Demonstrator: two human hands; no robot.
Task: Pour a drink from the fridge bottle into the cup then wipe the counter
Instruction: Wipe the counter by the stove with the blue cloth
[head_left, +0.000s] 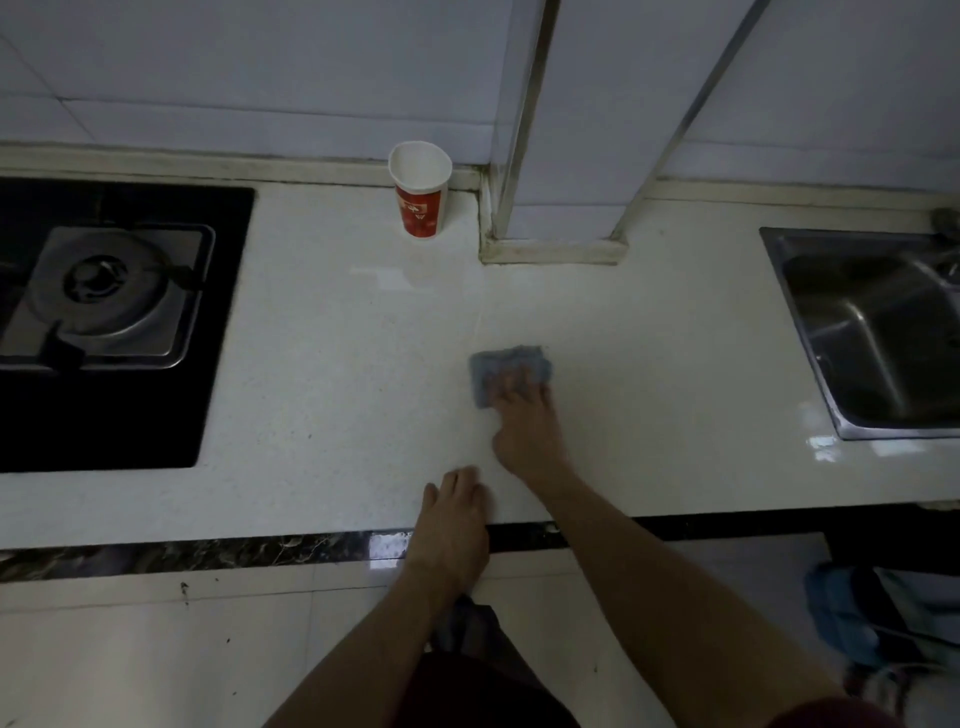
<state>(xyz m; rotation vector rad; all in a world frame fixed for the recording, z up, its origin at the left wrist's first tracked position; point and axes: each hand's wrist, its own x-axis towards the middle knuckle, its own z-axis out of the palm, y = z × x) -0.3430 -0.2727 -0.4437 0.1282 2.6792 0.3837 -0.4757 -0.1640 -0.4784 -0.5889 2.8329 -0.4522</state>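
Two bare hands are on the worktop, and we sweep in from the left. At the far left is the black glass gas hob with its round steel burner, set into the pale speckled stone counter.

Moving in, the red-and-white paper cup stands upright at the very back of the counter, close to the wall tiles. It is just left of the white tiled column and well apart from both hands. Its inside shows white; whether there is drink in it, I cannot tell from up here.

Next comes the left hand, lying flat over the counter's front edge. Its fingers are straight and close together, pointing away from the body, and it grips nothing.

Beyond it and a little right, the small blue-grey wiping cloth lies on the middle of the counter. The right hand is on top of it, fingers extended and pressing down on the cloth's near part rather than curled round it. The thumb juts out left onto bare counter.

Far right, the stainless steel sink is sunk into the counter, well apart from the cloth. Low at the right, down by the floor, is a blue object, too blurred to name.
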